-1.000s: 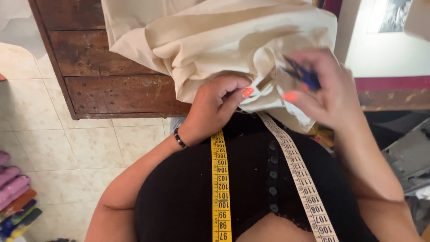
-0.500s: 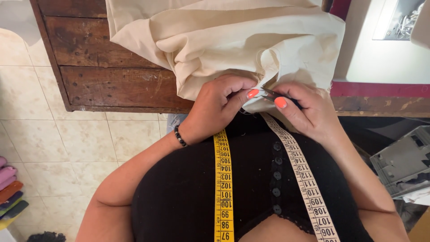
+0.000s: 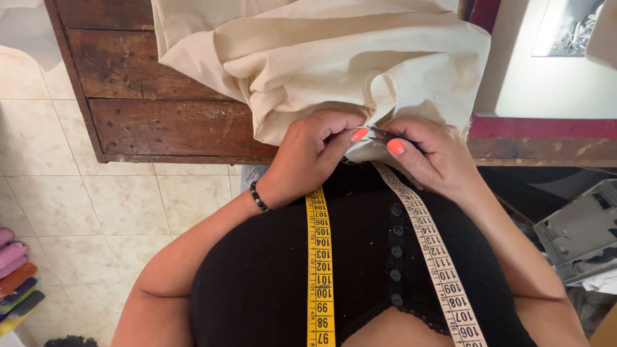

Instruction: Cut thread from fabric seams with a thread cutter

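Although both hands meet at the centre of the frame, much of what they do is hard to read. A large piece of cream cotton cloth [image 3: 334,64] spills down from the top edge, where it is cut off, over a dark, worn wooden table [image 3: 160,122] in the upper left; its lower hem is bunched between the hands. The left hand [image 3: 315,151] has its thumb and forefinger pressed together, pinching a fold of that hem. The right hand [image 3: 430,157] closes its thumb and fingers on a small dark metal tool [image 3: 380,135], of which only a thin pointed tip shows, touching the cloth just beside the left thumbnail; the rest is hidden in the hand, so its kind cannot be told. A black bead bracelet [image 3: 258,196] circles the left wrist. A yellow-and-white measuring tape [image 3: 320,257] hangs in two strands down the black buttoned top [image 3: 360,270] and runs off the bottom edge. A grey machine part [image 3: 581,228] is cut off at the right edge, and folded coloured fabrics [image 3: 16,283] at the lower left.

Against the frame half a second ago, the hands remain joined at the same fold, and the right thumb has drawn back slightly, so the tool's tip now shows more clearly. A second ago the right hand was raised and farther right, with something blue in its grip.
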